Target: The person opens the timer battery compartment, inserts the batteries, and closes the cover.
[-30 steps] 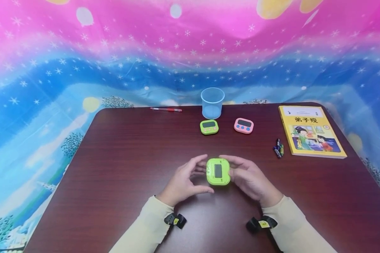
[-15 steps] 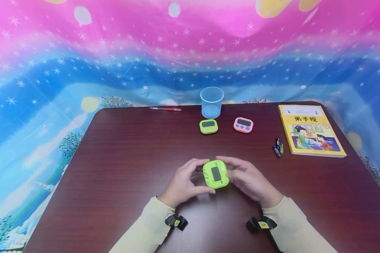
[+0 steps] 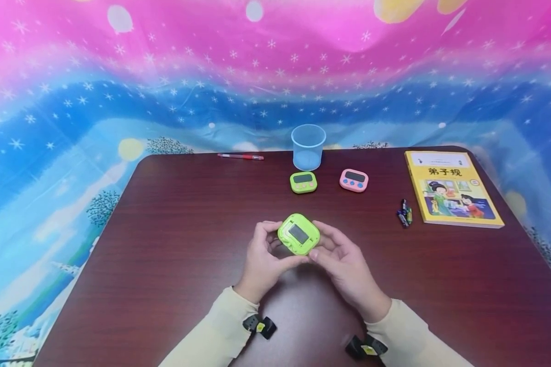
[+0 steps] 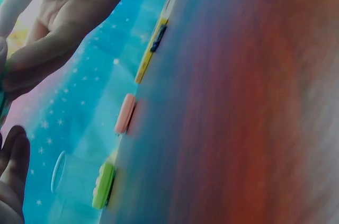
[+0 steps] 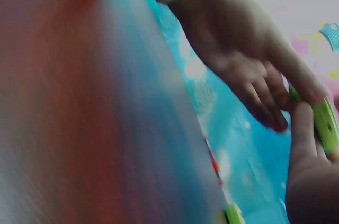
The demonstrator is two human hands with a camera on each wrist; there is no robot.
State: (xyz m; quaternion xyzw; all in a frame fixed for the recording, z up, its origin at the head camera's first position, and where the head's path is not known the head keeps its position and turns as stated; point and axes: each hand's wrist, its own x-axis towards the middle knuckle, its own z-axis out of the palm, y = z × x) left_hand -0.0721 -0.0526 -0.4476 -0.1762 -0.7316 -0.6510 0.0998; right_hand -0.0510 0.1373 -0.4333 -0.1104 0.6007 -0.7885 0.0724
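At frame centre I see the left hand (image 3: 261, 255) and right hand (image 3: 342, 260), fingers curled, jointly gripping a green timer (image 3: 298, 234) lifted off the table (image 3: 165, 244). A second green timer (image 3: 303, 182) and pink timer (image 3: 353, 180) lie above.

cream sleeves (image 3: 211, 331), black wrist straps (image 3: 259, 324)
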